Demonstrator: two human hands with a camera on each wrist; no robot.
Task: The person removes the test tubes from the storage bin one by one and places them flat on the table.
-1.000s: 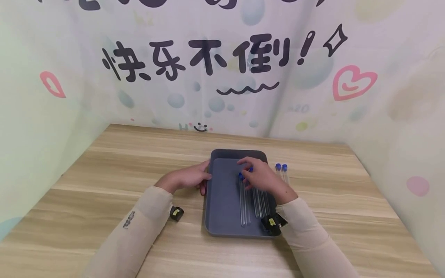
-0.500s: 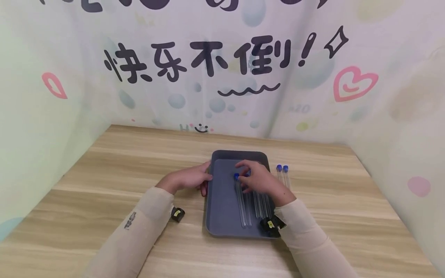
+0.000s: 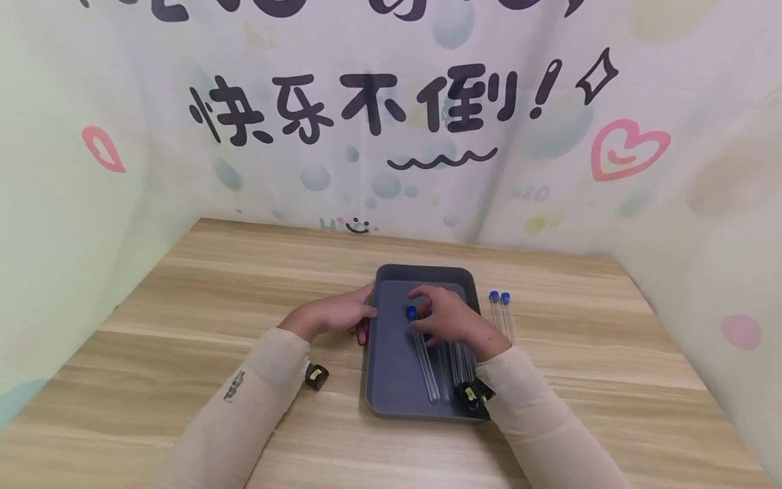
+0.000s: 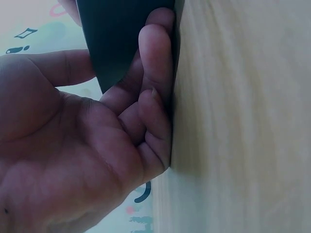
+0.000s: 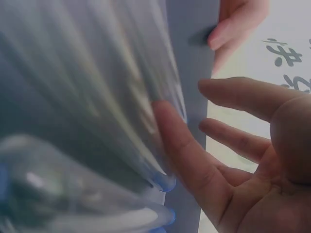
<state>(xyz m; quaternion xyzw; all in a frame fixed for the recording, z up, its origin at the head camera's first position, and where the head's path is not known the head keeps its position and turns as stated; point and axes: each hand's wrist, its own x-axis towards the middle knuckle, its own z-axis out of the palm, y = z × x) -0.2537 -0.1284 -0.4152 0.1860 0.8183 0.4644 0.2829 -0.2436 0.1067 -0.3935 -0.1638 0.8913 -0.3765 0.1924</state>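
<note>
Lower center: my left hand [image 3: 338, 314] grips gray tray [image 3: 391, 370]; my right hand [image 3: 451, 317], fingers spread, touches blue-capped test tube [image 3: 425, 360].

Clear tubes [image 5: 112, 87], too blurred to count, slant across the grey tray [image 5: 194, 68], with a blue cap [image 5: 167, 184] at the end of the main bundle. Just beside that cap, one finger of the right hand [image 5: 252, 194] lies straight against the bundle's outer side. Two more digits stretch out to the tray's edge, apart from the tubes. Further along that same edge, the left hand [image 5: 238, 24] touches the tray with a fingertip. Beyond the edge is a pale cloth [image 5: 291, 24] with dark lettering [image 5: 284, 53].
</note>
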